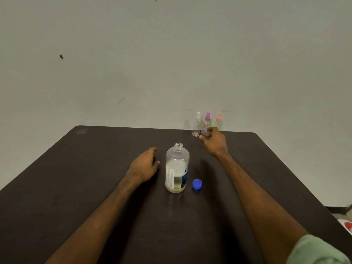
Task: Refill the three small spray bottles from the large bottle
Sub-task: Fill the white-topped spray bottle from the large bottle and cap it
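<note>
1. The left hand [144,164] is held low at centre frame, just left of the large bottle [177,168]. Its fingers are loosely curled and nothing is gripped. It is probably kept there so the bottle can be steadied or lifted.
2. The right hand [214,141] is extended toward the upper centre-right, fingers loose and parted, with nothing held. Its fingertips are seen at the foot of the purple sprayer [207,121]; whether contact is made cannot be told.
3. The large bottle is stood upright on the table [85,168] with its neck open, and pale yellowish liquid fills roughly its lower third. The cap [197,184] is laid just right of its base, presumably so it is handy for reclosing.
4. The three sprayers are lined up at the table's far edge against the wall [171,54]: the clear sprayer [197,124], the purple one, then the pink sprayer [218,121]. All three heads are on. The clear one looks empty; the other two levels cannot be judged.
5. Fetching a sprayer is judged to be the step in hand, with no filling begun. A head must be unscrewed first, and spilling at the narrow necks is the likely risk.
</note>
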Tool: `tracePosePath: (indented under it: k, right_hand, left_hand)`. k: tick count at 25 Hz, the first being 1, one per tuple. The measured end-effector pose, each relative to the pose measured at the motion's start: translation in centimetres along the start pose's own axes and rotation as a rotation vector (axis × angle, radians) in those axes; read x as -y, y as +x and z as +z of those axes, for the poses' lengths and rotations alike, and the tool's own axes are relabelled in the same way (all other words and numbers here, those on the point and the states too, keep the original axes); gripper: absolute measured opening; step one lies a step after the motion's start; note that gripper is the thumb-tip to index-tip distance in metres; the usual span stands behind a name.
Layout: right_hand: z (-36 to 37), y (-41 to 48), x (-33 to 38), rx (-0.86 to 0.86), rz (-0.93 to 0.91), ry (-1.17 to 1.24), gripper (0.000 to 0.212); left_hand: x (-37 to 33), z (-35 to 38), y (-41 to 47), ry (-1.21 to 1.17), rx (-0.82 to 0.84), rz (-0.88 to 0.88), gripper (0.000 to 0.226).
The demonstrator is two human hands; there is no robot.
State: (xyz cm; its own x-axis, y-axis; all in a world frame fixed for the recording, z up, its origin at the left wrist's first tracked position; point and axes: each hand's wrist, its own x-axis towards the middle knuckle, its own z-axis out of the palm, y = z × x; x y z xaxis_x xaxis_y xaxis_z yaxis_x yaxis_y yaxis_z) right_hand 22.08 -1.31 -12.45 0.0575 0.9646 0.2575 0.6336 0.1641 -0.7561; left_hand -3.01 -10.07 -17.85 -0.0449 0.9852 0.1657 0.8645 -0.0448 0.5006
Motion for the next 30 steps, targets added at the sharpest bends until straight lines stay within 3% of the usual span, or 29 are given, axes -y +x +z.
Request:
tracePosePath:
  k: [5,9,26,30]
  right_hand:
    - [2.9,5.5,0.1,-0.002,0.072,-0.099,0.059]
    - [4.3,7.7,-0.1,-0.019,0.098,-0.210,0.068]
    - [5.9,9.5,-1.3,-0.146,0.034,-0.216,0.049]
    - [3.5,6.5,1.0,-0.200,-0.066,-0.165,0.048]
  left_hand:
    - [1.6,1.5,1.8,0.128,-0.126,0.083,0.025]
    - [1.5,1.7,2.9,0.155,-0.205,0.119,0.015]
    - [1.1,2.0,3.3,0.236,-0.220,0.119,0.019]
    - [0.8,1.5,2.7,0.184,-0.226,0.095,0.015]
